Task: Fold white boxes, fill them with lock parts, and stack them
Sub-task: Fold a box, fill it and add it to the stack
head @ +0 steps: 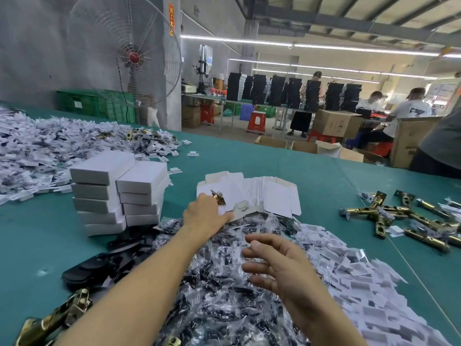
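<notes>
The flat boxes (264, 196) lie fanned in a leaning row on the green table (287, 168). At the row's left end the left hand (204, 213) lies against the front blank, and a brass latch (218, 197) sticks up from its fingers. The fingers are hidden behind the back of the hand, so this reads as a pinch on the latch, though I cannot tell how firm it is. A small folded card slip (240, 205) lies against the row, just right of that hand. A heap of clear bags (224, 283) with dark parts inside touches the near foot of the row. The right hand (274, 265) hovers over the heap with its fingers spread and nearly straight, holding nothing.

The step looks like taking one blank to fold. It would go best if the thumb slid under the front blank's edge alone, so that only one sheet comes away and the leaning row does not topple. With the latch in the same hand, the free right hand should come up to square the blank into a tube. The blanks are thin and slippery, so two may well lift together.

Left of the row stand two stacks of finished boxes (139, 178). Right of the row and well apart from it lie loose latches (389, 218).
</notes>
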The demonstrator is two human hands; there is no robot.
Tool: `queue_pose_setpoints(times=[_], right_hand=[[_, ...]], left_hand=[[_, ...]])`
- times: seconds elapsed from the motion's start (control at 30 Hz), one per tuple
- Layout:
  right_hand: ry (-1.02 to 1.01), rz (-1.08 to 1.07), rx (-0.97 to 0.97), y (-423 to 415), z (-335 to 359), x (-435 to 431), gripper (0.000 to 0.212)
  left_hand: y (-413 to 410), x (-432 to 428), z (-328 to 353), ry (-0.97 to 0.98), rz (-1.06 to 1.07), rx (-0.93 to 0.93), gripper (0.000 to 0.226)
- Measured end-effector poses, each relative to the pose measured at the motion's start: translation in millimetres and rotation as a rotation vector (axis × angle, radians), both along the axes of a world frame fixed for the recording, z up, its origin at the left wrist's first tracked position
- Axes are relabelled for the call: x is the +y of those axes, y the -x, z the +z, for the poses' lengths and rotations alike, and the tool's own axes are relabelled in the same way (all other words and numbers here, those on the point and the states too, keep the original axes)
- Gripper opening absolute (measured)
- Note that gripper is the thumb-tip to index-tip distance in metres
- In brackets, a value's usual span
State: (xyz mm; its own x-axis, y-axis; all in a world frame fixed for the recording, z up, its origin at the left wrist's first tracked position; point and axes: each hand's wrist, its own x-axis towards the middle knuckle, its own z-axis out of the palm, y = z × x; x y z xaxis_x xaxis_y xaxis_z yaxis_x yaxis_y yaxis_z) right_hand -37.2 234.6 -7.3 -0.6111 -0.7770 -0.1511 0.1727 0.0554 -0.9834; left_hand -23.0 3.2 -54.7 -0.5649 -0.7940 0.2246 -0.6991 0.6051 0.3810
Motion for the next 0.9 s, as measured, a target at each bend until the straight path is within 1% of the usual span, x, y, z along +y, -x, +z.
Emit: queue_pose_setpoints(times=[0.1, 0.2, 0.23, 0.3, 0.4, 0.57, 0.73, 0.8, 0.9], right_hand=[[-0.011, 0.001, 0.007, 1.0, -1.0, 0.1, 0.012], [-0.006, 0.002, 0.004, 1.4, -0.7, 0.2, 0.011], [-0.004, 0.001, 0.005, 1.9, -1.1, 0.5, 0.011], [-0.004, -0.002, 0.007, 2.8, -2.6, 0.7, 0.011], [-0.01, -0.002, 0.012, 2.8, -4.1, -0.4, 0.011], [-0.014, -0.003, 0.009, 3.0, -4.7, -0.1, 0.011], [-0.019, 0.001, 0.016, 2.6, -4.7, 0.1, 0.012], [-0.02, -0.001, 0.015, 2.7, -5.1, -0.4, 0.012], [-0.02, -0.001, 0.018, 3.3, -6.0, -0.3, 0.012]], left_hand=[[0.2, 1.9, 0.3, 0.076, -0.034, -0.064, 0.045], [4.4, 4.7, -3.1, 0.2, -0.064, -0.109, 0.024], [6.1, 6.0, -4.8, 0.254, -0.068, -0.144, 0.021], [7.1, 8.8, -7.2, 0.321, -0.072, -0.179, 0.023], [4.3, 9.6, -8.8, 0.335, -0.087, -0.096, 0.023], [2.1, 13.8, -4.1, 0.309, -0.133, 0.039, 0.014], [2.4, 9.5, -5.2, 0.41, -0.144, 0.13, 0.019], [2.5, 7.4, -6.9, 0.385, -0.175, 0.186, 0.016], [1.9, 7.3, -6.6, 0.372, -0.167, 0.253, 0.018]])
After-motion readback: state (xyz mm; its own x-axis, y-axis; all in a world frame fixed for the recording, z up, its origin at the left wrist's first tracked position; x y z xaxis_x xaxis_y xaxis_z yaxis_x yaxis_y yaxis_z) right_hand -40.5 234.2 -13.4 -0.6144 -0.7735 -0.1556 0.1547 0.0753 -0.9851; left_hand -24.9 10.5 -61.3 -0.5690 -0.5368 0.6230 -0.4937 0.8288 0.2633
